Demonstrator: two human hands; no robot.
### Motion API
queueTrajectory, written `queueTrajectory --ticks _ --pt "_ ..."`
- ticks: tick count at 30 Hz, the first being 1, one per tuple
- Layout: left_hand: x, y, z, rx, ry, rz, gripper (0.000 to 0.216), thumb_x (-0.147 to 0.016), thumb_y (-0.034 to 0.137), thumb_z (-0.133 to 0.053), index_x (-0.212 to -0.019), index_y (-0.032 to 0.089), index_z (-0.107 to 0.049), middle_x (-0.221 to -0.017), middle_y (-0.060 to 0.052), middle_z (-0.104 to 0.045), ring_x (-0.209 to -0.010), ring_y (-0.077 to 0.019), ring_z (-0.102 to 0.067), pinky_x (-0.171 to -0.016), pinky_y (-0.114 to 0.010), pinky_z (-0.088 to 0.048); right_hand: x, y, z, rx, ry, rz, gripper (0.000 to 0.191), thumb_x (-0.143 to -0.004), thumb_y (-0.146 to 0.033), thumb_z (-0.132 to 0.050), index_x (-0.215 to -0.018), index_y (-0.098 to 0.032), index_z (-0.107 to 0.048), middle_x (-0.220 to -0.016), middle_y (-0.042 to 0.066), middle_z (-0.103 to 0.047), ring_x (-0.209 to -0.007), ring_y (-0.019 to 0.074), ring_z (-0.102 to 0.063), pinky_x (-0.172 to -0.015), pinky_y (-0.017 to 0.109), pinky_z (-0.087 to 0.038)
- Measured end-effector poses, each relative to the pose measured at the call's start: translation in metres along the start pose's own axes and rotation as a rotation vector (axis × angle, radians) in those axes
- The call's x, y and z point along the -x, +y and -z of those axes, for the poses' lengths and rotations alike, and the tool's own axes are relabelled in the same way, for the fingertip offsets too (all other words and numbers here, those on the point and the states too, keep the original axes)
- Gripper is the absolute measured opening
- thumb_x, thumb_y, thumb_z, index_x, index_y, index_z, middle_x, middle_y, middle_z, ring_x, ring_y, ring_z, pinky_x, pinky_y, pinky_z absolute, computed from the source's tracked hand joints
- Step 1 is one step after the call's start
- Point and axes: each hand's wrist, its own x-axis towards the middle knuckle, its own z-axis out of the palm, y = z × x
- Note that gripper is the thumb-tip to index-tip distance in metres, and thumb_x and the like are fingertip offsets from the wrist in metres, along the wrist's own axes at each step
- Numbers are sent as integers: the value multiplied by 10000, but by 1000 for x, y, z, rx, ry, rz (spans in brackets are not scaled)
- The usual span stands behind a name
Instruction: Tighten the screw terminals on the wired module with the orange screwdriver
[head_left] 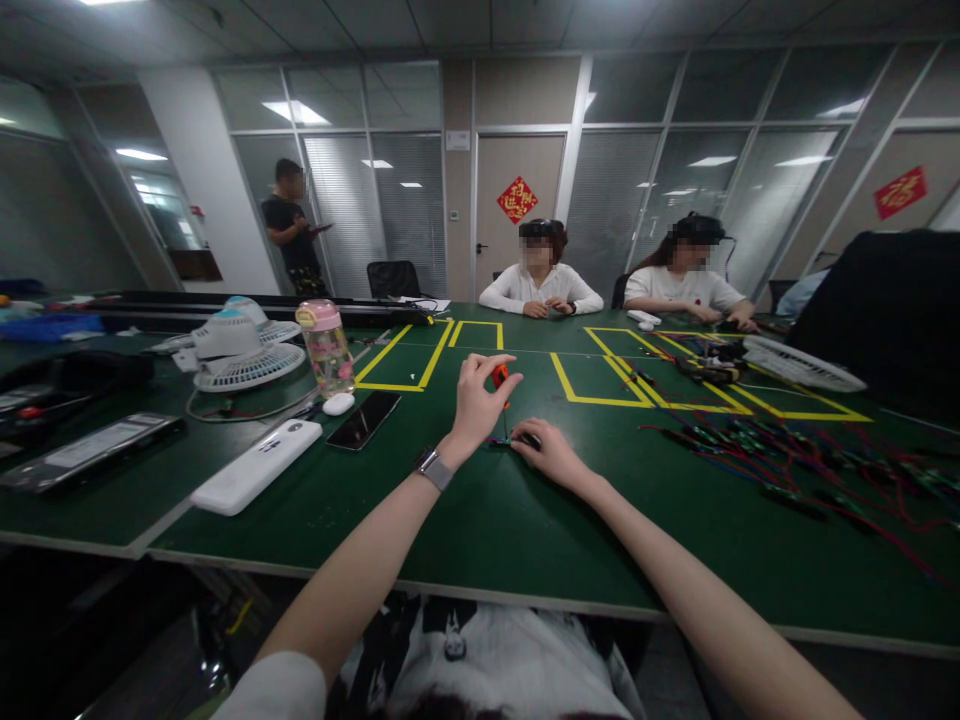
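My left hand (pixel 480 392), with a watch on its wrist, is curled around the orange and black handle of a screwdriver (pixel 501 376). Its thumb and index finger show a gap around the handle. The thin shaft points down, tip at a small green circuit board (pixel 501 442) on the table. My right hand (pixel 551 455) rests low beside it, thumb and fingers closed on the board's right end. A small dark part (pixel 531 440) shows under those fingers. The exact contact of the tip is too small to make out.
On the green table (pixel 420 530), left, lie a black phone (pixel 365 420), a white power bank (pixel 259 467), a white case (pixel 338 404), a bottle (pixel 325 350) and fans (pixel 247 360). Tangled wires (pixel 810 460) spread right. Two people sit opposite; another stands behind.
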Motion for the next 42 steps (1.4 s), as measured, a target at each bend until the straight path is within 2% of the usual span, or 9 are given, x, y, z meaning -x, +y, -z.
queueTrajectory --ticks 7,11,14,20,23,28,35,38,42 --pt "-3 -8 -3 177 -81 45 385 -936 169 -354 -1284 233 -504 -1215 -64 -560 -1126 -155 -524 -985 -308 -396 0 0 1 -2 -7 -1 87 -820 -212 -577 -851 -189 -654 -920 65 -656 -899 199 -586 -840 342 -447" --pt "-1 -8 -2 109 -21 20 331 -889 235 -510 -1216 231 -558 -1019 -44 -617 -911 -150 -580 -855 -289 -460 0 0 1 -4 -8 4 87 -816 -207 -577 -851 -191 -654 -921 65 -655 -904 200 -584 -846 348 -446" --pt "-1 -3 1 12 6 7 286 -826 296 -615 -1105 235 -630 -930 -31 -571 -844 -144 -556 -828 -281 -465 0 1 1 -5 -14 -3 84 -809 -200 -583 -852 -187 -654 -925 66 -656 -906 201 -583 -845 346 -446" --pt "-1 -6 -4 162 -76 35 371 -935 199 -388 -1285 241 -504 -1107 -59 -581 -998 -143 -568 -908 -290 -442 0 2 -1 -11 -9 -3 84 -793 -185 -596 -856 -184 -653 -922 61 -656 -902 196 -580 -844 343 -444" --pt "0 -8 -6 186 -68 31 386 -917 208 -441 -1300 234 -485 -1069 -50 -613 -927 -137 -587 -860 -277 -459 1 0 -1 -2 -5 -9 134 -785 -177 -603 -910 -181 -651 -929 64 -658 -906 199 -581 -849 349 -442" --pt "0 -1 -2 48 -16 -1 306 -850 291 -578 -1147 228 -617 -949 -39 -564 -851 -137 -551 -818 -262 -461 1 -2 -1 3 -3 -14 155 -788 -170 -601 -935 -176 -651 -949 73 -660 -926 208 -579 -858 354 -439" --pt "-1 -5 -3 205 -114 75 407 -942 183 -340 -1326 237 -463 -1144 -67 -586 -984 -147 -580 -898 -294 -450 0 1 -3 5 -4 2 102 -802 -175 -588 -874 -179 -659 -944 71 -653 -913 200 -579 -853 344 -437" --pt "-1 -6 -5 232 -126 63 397 -934 210 -394 -1325 239 -457 -1091 -60 -608 -899 -136 -599 -831 -272 -475 0 1 -3 6 -9 -4 101 -802 -174 -587 -874 -176 -658 -943 71 -651 -918 201 -574 -857 345 -435" --pt "0 0 -1 65 -62 3 317 -846 276 -586 -1160 231 -596 -937 -31 -563 -833 -135 -556 -810 -263 -471 0 0 -3 9 -11 -13 99 -807 -184 -584 -872 -171 -658 -946 77 -649 -912 202 -574 -855 349 -435"
